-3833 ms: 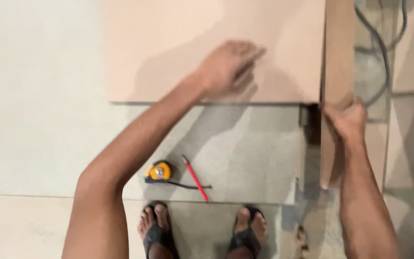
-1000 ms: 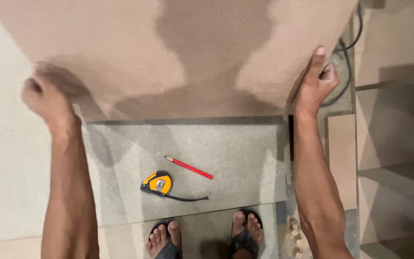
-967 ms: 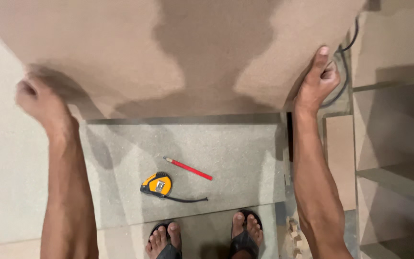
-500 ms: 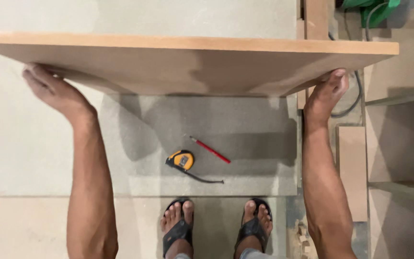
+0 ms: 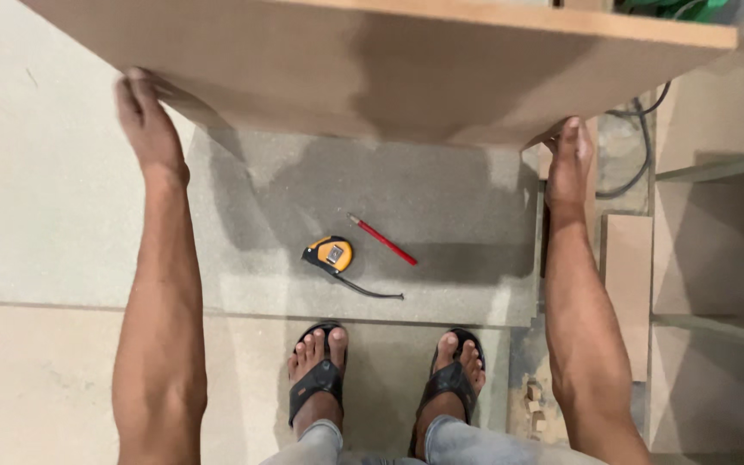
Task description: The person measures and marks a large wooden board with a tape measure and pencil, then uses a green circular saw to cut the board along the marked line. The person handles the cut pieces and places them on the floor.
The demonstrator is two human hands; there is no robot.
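Observation:
A large light-brown fibreboard panel (image 5: 389, 69) fills the top of the view, raised off the floor and tilted. My left hand (image 5: 144, 120) grips its left lower edge, fingers under the board. My right hand (image 5: 568, 159) grips the right lower corner. Below the panel, on a grey board (image 5: 458, 284) lying on the floor, rest a yellow tape measure (image 5: 331, 255) with its tape slightly out and a red pencil (image 5: 382, 239). My feet in black sandals (image 5: 389, 379) stand at the grey board's near edge.
Pale boards (image 5: 36, 258) cover the floor to the left. Shelf-like panels (image 5: 716, 250) stand at the right, with a narrow wood strip (image 5: 626, 293) beside them. Black cables (image 5: 626, 181) and a green object (image 5: 673, 7) lie at the top right. Wood scraps (image 5: 531, 412) sit by my right foot.
The panel lay flat on the floor under my left hand. Both hands have taken its sides and lifted it, so its underside and near edge now face me.

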